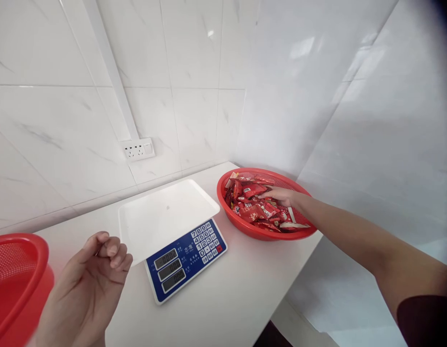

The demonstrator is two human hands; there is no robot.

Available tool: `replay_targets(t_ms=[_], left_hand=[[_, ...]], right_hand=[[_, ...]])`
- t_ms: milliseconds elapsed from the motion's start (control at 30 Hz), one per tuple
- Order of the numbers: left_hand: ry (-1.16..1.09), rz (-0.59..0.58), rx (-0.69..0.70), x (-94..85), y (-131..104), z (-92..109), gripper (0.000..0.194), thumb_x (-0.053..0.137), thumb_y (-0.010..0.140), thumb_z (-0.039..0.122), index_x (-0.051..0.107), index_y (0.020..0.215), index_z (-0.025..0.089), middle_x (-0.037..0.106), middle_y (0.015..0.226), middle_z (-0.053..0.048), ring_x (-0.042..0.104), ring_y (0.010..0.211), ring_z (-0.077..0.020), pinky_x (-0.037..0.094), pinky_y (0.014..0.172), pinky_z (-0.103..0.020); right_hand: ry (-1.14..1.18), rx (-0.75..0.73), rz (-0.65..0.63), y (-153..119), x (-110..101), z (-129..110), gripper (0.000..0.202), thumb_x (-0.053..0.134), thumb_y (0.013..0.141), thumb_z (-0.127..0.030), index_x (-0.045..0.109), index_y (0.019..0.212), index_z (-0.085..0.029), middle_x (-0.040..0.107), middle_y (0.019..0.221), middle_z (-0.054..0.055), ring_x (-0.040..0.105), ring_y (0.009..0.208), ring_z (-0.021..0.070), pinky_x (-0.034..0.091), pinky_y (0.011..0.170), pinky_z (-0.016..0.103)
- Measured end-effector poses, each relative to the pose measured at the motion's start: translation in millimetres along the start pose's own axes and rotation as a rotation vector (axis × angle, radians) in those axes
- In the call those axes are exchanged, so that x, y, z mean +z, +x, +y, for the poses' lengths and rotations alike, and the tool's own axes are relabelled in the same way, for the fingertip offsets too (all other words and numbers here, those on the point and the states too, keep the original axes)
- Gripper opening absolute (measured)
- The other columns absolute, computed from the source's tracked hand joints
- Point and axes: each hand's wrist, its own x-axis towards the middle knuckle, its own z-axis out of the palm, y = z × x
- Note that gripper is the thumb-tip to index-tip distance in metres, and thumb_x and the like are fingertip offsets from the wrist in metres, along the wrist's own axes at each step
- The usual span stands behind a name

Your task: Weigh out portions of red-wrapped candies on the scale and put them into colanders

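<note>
My right hand (279,193) reaches into a red plastic basket (245,226) and rests on the red snack packets (254,212) that fill it. Its fingers are partly spread over the packets, and none is seen gripped. My left hand (97,279) is raised palm up near the front left, its fingers curled with nothing visible in them. Between the hands lies a digital scale (189,258) with a blue keypad panel and a bare white weighing tray (165,212).
A second red basket (24,284) is cut off at the left edge. The white table (223,289) meets tiled walls behind and at the right. A socket (138,149) is on the back wall.
</note>
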Motion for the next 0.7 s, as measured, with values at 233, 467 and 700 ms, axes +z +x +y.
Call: replay_targets(t_ms=[233, 467, 700], left_hand=[[0.011, 0.015, -0.018, 3.2, 1.0, 3.2, 0.005, 0.054, 0.078, 0.014, 0.057, 0.075, 0.018, 0.048, 0.063, 0.001, 0.048, 0.051, -0.0091, 0.050, 0.046, -0.020], [0.005, 0.009, -0.001, 0.7, 3.3, 3.8, 0.010, 0.050, 0.079, 0.012, 0.057, 0.076, 0.017, 0.048, 0.063, 0.000, 0.048, 0.050, -0.0106, 0.050, 0.045, -0.022], [-0.009, -0.013, -0.004, -4.5, 3.0, 5.8, 0.012, 0.048, 0.081, 0.012, 0.057, 0.076, 0.017, 0.048, 0.063, 0.000, 0.049, 0.050, -0.0105, 0.051, 0.046, -0.021]], right_hand=[[0.033, -0.044, 0.135, -18.9, -19.9, -20.4, 0.024, 0.056, 0.088, -0.021, 0.055, 0.112, -0.020, 0.061, 0.108, 0.006, 0.061, 0.086, 0.0156, 0.053, 0.072, 0.031], [0.006, -0.215, 0.207, -43.3, -28.7, -43.8, 0.031, 0.066, 0.070, -0.013, 0.054, 0.098, -0.023, 0.067, 0.089, 0.003, 0.062, 0.081, 0.0189, 0.051, 0.077, 0.031], [-0.072, -0.299, 0.246, -52.8, -33.3, -55.4, 0.038, 0.070, 0.066, -0.020, 0.056, 0.101, -0.023, 0.066, 0.088, 0.003, 0.061, 0.080, 0.0196, 0.052, 0.077, 0.035]])
